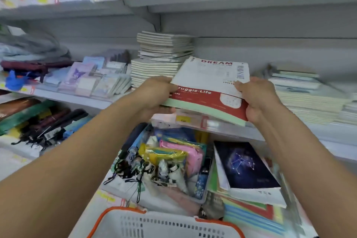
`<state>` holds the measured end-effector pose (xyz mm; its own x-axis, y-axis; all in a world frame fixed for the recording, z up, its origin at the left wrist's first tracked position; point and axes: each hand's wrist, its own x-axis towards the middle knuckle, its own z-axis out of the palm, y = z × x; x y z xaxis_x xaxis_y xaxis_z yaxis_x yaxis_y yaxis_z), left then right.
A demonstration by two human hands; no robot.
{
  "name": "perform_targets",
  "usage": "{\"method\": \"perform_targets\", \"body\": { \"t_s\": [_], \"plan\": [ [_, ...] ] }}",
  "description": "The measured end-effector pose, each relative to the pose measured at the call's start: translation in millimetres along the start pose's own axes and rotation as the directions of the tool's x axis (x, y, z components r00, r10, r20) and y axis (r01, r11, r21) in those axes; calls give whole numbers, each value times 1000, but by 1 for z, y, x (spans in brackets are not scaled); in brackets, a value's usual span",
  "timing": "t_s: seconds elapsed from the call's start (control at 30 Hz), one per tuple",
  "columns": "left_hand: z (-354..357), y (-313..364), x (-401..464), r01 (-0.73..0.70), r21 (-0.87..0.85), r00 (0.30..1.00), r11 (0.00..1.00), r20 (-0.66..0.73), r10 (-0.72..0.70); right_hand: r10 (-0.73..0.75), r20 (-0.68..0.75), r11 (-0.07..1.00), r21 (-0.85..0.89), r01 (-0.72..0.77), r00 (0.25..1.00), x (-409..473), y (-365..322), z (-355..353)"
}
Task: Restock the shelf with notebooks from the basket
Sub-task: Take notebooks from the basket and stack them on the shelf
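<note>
Basket (pixel 166 224), white with an orange rim, sits nearest the person, below both forearms; its contents are out of view. Beyond the basket, a lower shelf carries a dark constellation notebook (pixel 245 166) on coloured pads.

Above and beyond the basket, both hands clamp one bundle of notebooks (pixel 208 91), white and red covers on top, green edge beneath. Left hand (pixel 154 94) grips the bundle's left side, fingers curled under and thumb on the cover. Right hand (pixel 257 100) grips the right near corner in the same way. The hands are apart, one at each side, equally near the load.

The bundle's long axis runs away from the person, far end tilted up and pointing at the shelf (pixel 193 121). It hovers over the shelf's front lip and price tag (pixel 183 120); whether it touches the shelf cannot be told.

Beyond the bundle's left side stands a tall stack of pale notebooks (pixel 164 58); well to the right lies a lower stack (pixel 305 94). An open bay lies between them, straight ahead of the bundle.

Judgement: the placing step is in hand, and a forward push with a levelling of the far end is what it calls for.
</note>
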<state>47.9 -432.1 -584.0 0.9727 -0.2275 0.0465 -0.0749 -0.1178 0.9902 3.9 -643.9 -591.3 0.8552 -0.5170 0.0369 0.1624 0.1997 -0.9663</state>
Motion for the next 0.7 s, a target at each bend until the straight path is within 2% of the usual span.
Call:
{"method": "perform_targets", "body": {
  "t_s": [0.1,0.23,0.3,0.4,0.5,0.6,0.7],
  "plan": [
    [23,-4,39,29,-10,999,1000,-37,-30,30,33,992,-122,-25,999,31,-7,-3],
    [42,-14,79,74,-68,992,995,-94,-80,3,189,975,-217,39,982,55,-4,-5],
    [40,-17,95,19,73,998,997,-61,-14,8,236,911,-402,90,972,61,0,-7],
    [32,-14,104,-97,361,992,927,108,62,1,278,803,-573,165,960,75,8,-14],
    [29,-18,117,-129,463,991,877,94,96,-82,267,725,-645,241,960,82,13,-15],
    [32,-27,127,-252,554,964,794,70,257,-104,224,597,-765,240,969,90,19,-17],
    [35,-36,130,-372,607,911,703,92,403,-129,215,569,-784,250,968,95,25,-22]
  ]
}}
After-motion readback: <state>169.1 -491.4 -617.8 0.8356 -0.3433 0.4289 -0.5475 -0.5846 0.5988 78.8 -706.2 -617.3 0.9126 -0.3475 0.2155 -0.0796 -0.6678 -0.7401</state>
